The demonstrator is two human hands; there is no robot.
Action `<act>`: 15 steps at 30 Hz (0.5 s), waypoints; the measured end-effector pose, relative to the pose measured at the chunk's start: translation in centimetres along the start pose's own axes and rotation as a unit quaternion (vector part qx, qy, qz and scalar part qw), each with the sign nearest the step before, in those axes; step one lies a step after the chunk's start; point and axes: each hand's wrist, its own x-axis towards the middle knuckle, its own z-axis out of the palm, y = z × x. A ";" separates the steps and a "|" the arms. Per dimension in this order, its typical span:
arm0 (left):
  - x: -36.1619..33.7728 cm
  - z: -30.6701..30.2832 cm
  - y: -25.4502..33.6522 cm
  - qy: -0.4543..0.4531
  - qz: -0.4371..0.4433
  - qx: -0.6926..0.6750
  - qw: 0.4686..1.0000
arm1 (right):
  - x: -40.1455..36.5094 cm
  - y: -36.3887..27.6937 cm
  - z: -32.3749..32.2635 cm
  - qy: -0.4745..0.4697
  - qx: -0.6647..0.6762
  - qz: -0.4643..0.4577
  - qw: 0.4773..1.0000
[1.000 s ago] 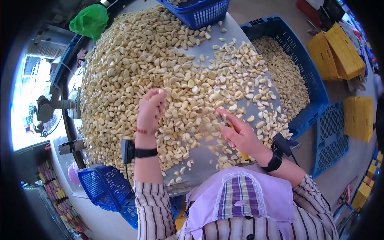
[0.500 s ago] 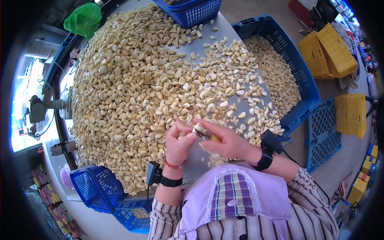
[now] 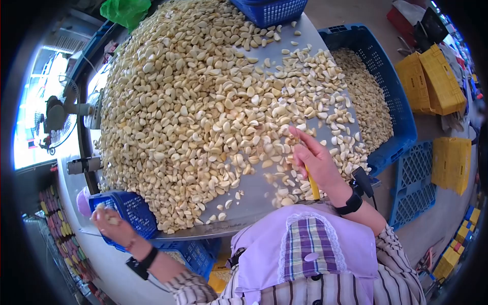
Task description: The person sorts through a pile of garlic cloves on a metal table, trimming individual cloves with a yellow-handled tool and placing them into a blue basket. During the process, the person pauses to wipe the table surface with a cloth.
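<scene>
A big heap of peeled garlic cloves [image 3: 193,101] covers a grey metal table [image 3: 254,190]. My right hand [image 3: 315,160] rests on the cloves at the table's near right part, gripping a small knife with a yellow handle [image 3: 312,187]. My left hand [image 3: 109,219] is off the table at the lower left, over a small blue basket [image 3: 129,211], with a garlic clove [image 3: 111,220] in its fingers.
A large blue crate [image 3: 391,96] with cloves stands to the right of the table. Another blue basket [image 3: 269,10] sits at the far end, a green bag [image 3: 124,9] beside it. A fan [image 3: 58,119] stands at left. Yellow crates [image 3: 437,76] lie on the floor at right.
My left hand has left the middle of the table and swung down left to the blue basket with a clove. My right hand has moved up onto the cloves.
</scene>
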 end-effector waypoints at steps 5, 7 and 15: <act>8.5 -10.3 -2.5 0.052 -0.025 0.557 0.829 | 0.8 1.0 0.8 -0.013 -0.018 0.013 1.000; 5.2 -5.4 -0.3 0.096 0.169 0.681 0.706 | 0.8 1.0 1.2 -0.021 -0.022 0.020 0.999; -11.2 19.3 -3.0 -0.241 0.179 0.317 0.900 | 0.3 1.1 1.4 0.015 -0.048 0.027 0.998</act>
